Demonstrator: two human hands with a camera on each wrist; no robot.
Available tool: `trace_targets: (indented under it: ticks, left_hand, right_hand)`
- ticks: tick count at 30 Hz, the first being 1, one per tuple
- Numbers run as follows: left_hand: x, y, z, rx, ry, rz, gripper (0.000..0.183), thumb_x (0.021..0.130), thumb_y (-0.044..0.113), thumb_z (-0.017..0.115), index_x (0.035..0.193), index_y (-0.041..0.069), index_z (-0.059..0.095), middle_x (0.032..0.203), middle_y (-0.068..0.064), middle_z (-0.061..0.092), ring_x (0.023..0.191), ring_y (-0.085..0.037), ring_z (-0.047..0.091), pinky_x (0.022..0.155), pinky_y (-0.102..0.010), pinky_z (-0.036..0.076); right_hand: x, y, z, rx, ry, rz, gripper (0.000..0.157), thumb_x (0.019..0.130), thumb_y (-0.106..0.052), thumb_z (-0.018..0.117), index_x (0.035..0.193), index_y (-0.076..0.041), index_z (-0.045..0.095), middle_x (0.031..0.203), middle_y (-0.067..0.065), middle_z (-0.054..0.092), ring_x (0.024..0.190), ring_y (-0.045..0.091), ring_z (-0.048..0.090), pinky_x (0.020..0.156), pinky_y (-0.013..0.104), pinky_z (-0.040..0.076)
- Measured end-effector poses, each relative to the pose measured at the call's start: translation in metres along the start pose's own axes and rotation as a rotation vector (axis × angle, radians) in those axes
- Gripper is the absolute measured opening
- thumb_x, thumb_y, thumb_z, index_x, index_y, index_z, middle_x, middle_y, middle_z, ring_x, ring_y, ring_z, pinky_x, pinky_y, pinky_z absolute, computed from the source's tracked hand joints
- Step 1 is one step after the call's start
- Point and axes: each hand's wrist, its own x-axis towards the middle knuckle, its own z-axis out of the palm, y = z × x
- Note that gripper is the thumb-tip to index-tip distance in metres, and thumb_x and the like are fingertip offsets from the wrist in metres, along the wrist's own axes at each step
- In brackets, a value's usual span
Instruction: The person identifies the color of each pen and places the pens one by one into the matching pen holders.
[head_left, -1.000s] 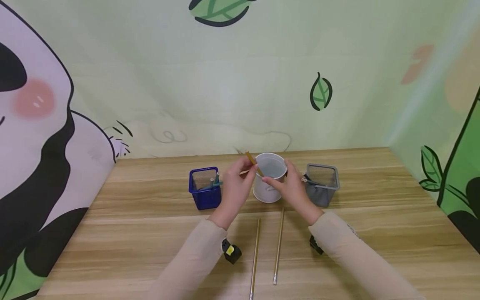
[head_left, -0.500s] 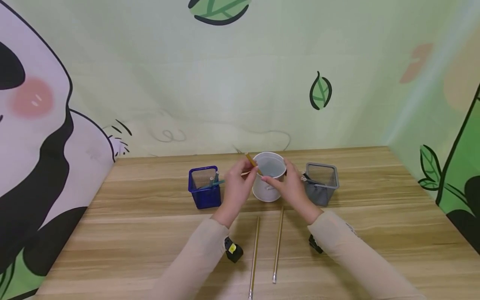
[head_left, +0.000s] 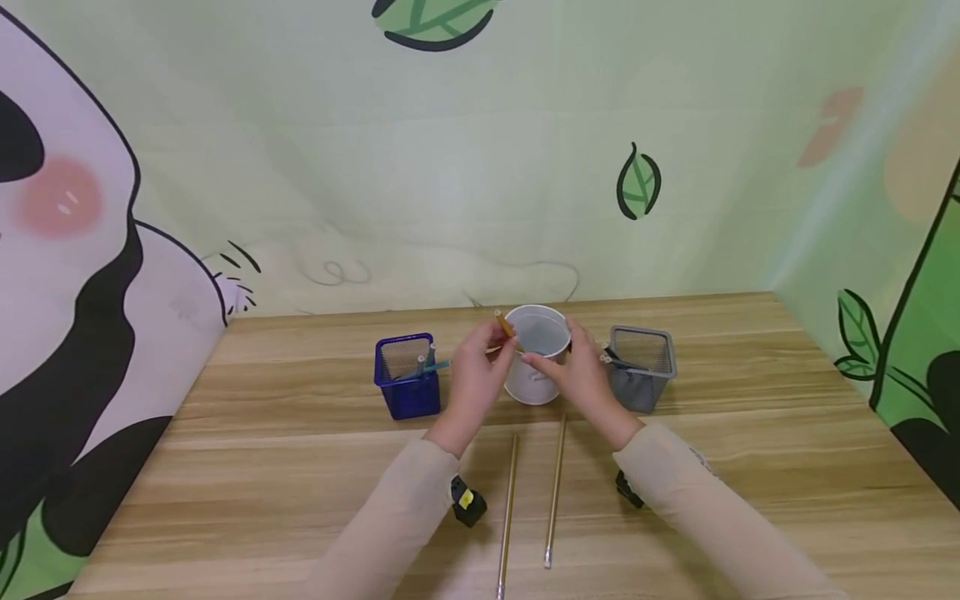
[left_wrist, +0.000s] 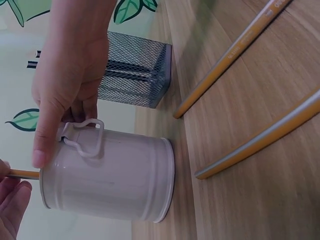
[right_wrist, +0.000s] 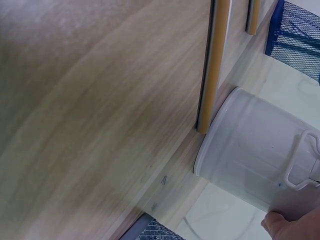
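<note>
My left hand point(head_left: 477, 367) pinches a yellow pencil point(head_left: 504, 323) between thumb and fingers, its upper end tilted left. The pencil's lower part goes over the rim into a white metal bucket point(head_left: 531, 389). In the left wrist view, the pencil point(left_wrist: 24, 174) shows right at the bucket's mouth. My right hand point(head_left: 583, 375) grips the bucket's right side, its thumb at the near rim. The bucket stands upright, with a small white wire handle point(left_wrist: 85, 142) on its side. Two more pencils, a left one point(head_left: 508, 508) and a right one point(head_left: 557, 500), lie on the table in front of it.
Left of the bucket stands a blue mesh basket point(head_left: 411, 400) with several pens or pencils inside. A grey mesh basket point(head_left: 645, 390) holding dark pens is on the right, close to the right hand. The wooden table point(head_left: 300, 467) meets a painted wall behind.
The pencil in my left hand has sunk slightly, with a little less of it showing above the fingers. My right hand keeps its hold on the bucket; the view shifts slightly.
</note>
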Motion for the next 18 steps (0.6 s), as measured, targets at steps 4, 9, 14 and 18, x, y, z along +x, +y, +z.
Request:
trace_targets:
  ticks: [4, 9, 14, 18]
  left_hand:
    - [-0.0015, 0.0, 0.0017, 0.021, -0.006, 0.019, 0.01, 0.088, -0.001, 0.062, 0.098, -0.004, 0.061, 0.094, -0.018, 0.068, 0.093, -0.028, 0.067, 0.08, -0.028, 0.056]
    - [-0.0023, -0.0015, 0.0033, 0.024, -0.005, 0.028, 0.009, 0.088, -0.001, 0.063, 0.096, -0.005, 0.061, 0.093, -0.018, 0.068, 0.092, -0.028, 0.068, 0.08, -0.028, 0.056]
    - [-0.0017, -0.0031, 0.0044, 0.054, -0.024, 0.03, 0.009, 0.088, 0.001, 0.064, 0.096, -0.003, 0.061, 0.093, -0.017, 0.069, 0.089, -0.028, 0.068, 0.076, -0.028, 0.057]
    - [-0.0014, -0.004, 0.005, 0.069, -0.039, 0.019, 0.009, 0.088, 0.001, 0.064, 0.096, -0.002, 0.061, 0.094, -0.016, 0.069, 0.089, -0.027, 0.068, 0.076, -0.028, 0.057]
  right_hand:
    - [0.0006, -0.0004, -0.0006, -0.012, -0.016, 0.037, 0.088, 0.08, -0.028, 0.077, 0.143, 0.008, 0.027, 0.135, 0.028, 0.043, 0.124, 0.039, 0.046, 0.102, 0.051, 0.041]
    - [0.0013, 0.0001, -0.0004, -0.021, -0.021, 0.054, 0.091, 0.08, -0.03, 0.076, 0.144, 0.01, 0.025, 0.14, 0.029, 0.039, 0.128, 0.04, 0.042, 0.105, 0.051, 0.038]
    - [0.0018, 0.0007, -0.0004, -0.017, -0.025, 0.059, 0.091, 0.081, -0.029, 0.076, 0.144, 0.009, 0.024, 0.141, 0.029, 0.038, 0.129, 0.04, 0.04, 0.107, 0.051, 0.036]
    - [0.0011, 0.0003, -0.0009, -0.016, -0.029, 0.065, 0.091, 0.081, -0.03, 0.076, 0.144, 0.009, 0.024, 0.141, 0.029, 0.037, 0.129, 0.04, 0.04, 0.107, 0.051, 0.036]
